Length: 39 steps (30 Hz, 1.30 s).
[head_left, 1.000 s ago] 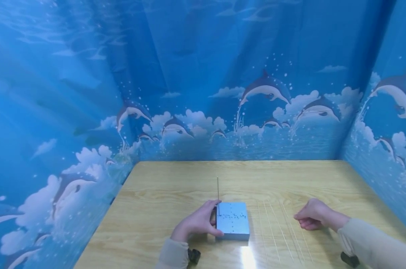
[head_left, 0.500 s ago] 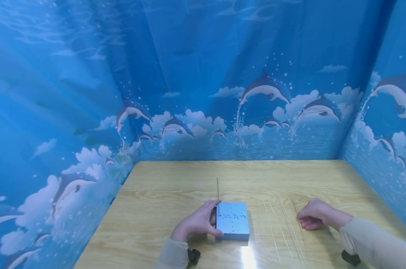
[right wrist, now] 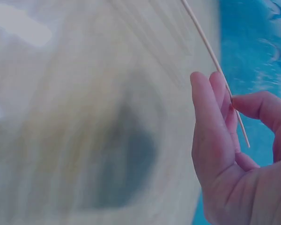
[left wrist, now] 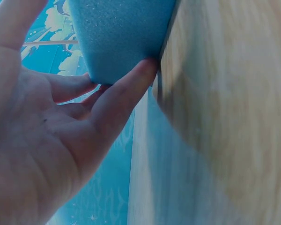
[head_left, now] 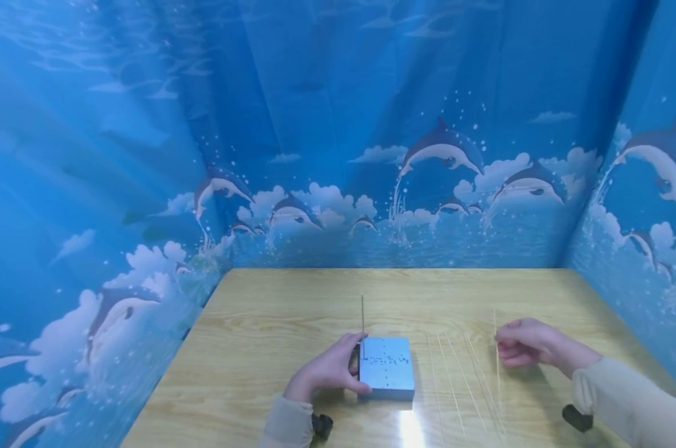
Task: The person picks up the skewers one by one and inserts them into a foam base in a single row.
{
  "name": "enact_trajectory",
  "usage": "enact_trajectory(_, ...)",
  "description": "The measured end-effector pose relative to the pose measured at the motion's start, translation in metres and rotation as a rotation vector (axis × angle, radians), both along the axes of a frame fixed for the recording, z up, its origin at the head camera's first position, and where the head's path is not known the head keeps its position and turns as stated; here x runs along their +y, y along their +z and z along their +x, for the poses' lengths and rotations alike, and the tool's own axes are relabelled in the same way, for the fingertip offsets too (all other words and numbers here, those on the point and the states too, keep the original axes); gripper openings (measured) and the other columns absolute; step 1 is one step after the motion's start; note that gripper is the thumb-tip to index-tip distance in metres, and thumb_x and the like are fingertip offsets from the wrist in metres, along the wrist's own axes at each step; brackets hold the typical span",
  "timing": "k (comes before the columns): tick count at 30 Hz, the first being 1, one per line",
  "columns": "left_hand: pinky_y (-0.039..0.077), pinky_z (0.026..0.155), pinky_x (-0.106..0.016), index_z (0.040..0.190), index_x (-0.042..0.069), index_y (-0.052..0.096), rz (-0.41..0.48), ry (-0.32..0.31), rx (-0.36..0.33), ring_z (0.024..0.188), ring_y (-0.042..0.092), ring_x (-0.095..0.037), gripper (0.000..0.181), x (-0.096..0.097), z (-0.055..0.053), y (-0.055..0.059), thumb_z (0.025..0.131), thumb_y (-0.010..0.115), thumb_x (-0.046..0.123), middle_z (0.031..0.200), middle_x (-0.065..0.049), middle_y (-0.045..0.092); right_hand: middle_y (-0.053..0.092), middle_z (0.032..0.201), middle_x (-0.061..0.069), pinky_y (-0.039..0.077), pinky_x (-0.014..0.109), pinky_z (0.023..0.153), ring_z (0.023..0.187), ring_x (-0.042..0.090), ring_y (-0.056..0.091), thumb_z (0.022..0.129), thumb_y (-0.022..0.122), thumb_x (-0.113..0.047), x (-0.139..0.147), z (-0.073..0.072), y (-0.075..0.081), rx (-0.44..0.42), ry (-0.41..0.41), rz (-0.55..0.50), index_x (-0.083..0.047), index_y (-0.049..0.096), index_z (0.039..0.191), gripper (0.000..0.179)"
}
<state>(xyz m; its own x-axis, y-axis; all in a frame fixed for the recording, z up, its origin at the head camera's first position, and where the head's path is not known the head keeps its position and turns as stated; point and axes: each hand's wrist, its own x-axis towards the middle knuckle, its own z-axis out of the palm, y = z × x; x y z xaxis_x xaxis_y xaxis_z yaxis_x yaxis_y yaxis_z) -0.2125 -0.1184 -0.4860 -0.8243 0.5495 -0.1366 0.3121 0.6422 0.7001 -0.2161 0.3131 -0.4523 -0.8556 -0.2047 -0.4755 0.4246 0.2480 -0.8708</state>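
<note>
A blue foam block (head_left: 387,376) with rows of small dark holes lies on the table. One thin stick (head_left: 362,314) stands upright in it near its left edge. My left hand (head_left: 328,370) grips the block's left side, thumb at the front corner and fingers at the back. In the left wrist view the fingers (left wrist: 126,96) press along the foam. Right of the block, my right hand (head_left: 527,342) pinches a thin wooden skewer (right wrist: 207,44) between thumb and fingertips, raised above the table. Its lower end pokes out past the fingers in the right wrist view.
Several loose skewers (head_left: 452,384) lie roughly side by side on the wooden table (head_left: 293,298), between the block and my right hand. Blue curtains (head_left: 326,155) with dolphin prints close off the back and sides.
My right hand has picked up one skewer from the right end of the row and lifted it, moving slightly away from me. The left hand and the block have stayed put.
</note>
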Motion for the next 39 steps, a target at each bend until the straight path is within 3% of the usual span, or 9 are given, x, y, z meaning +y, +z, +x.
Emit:
enact_trajectory(3, 0.033, 0.120, -0.050, 0.155, 0.012, 0.027, -0.004, 0.005, -0.010, 0.143, 0.038, -0.029, 0.114, -0.001, 0.000, 0.000, 0.064, 0.090, 0.041, 0.155, -0.009, 0.038, 0.068, 0.082, 0.005, 0.064, 0.037, 0.075, 0.074, 0.015, 0.071, 0.093, 0.056, -0.007, -0.004, -0.003, 0.012, 0.012, -0.030, -0.036, 0.017, 0.038, 0.125, 0.044)
enact_trajectory(10, 0.033, 0.119, -0.050, 0.155, 0.011, 0.027, -0.006, 0.002, 0.007, 0.142, 0.038, -0.029, 0.115, -0.001, 0.001, -0.002, 0.064, 0.089, 0.042, 0.154, -0.009, 0.039, 0.067, 0.086, 0.004, 0.064, 0.038, 0.079, 0.080, 0.015, 0.070, 0.096, 0.054, -0.009, -0.017, -0.007, 0.039, 0.076, -0.034, -0.110, -0.002, 0.055, 0.105, 0.011)
enact_trajectory(20, 0.032, 0.120, -0.050, 0.155, 0.011, 0.027, 0.008, 0.005, -0.012, 0.143, 0.038, -0.029, 0.115, 0.000, 0.000, -0.001, 0.064, 0.090, 0.040, 0.155, -0.010, 0.038, 0.065, 0.087, 0.004, 0.063, 0.041, 0.082, 0.083, 0.016, 0.068, 0.095, 0.055, -0.007, -0.053, -0.009, 0.062, 0.138, -0.032, -0.119, 0.000, 0.050, 0.109, 0.016)
enact_trajectory(25, 0.032, 0.120, -0.049, 0.155, 0.010, 0.027, 0.007, -0.005, -0.003, 0.142, 0.038, -0.028, 0.114, 0.000, 0.000, -0.001, 0.064, 0.090, 0.039, 0.155, -0.010, 0.039, 0.063, 0.090, 0.005, 0.063, 0.040, 0.081, 0.085, 0.017, 0.067, 0.096, 0.055, -0.006, -0.068, -0.007, 0.069, 0.174, -0.052, -0.131, -0.004, 0.054, 0.104, 0.009)
enact_trajectory(39, 0.032, 0.120, -0.048, 0.155, 0.010, 0.028, 0.014, -0.005, -0.002, 0.142, 0.039, -0.028, 0.114, 0.000, -0.001, -0.002, 0.064, 0.090, 0.039, 0.154, -0.010, 0.039, 0.065, 0.086, 0.003, 0.064, 0.040, 0.076, 0.079, 0.014, 0.066, 0.091, 0.057, 0.001, -0.117, -0.001, 0.085, 0.436, -0.111, -0.046, 0.003, 0.054, 0.101, 0.010)
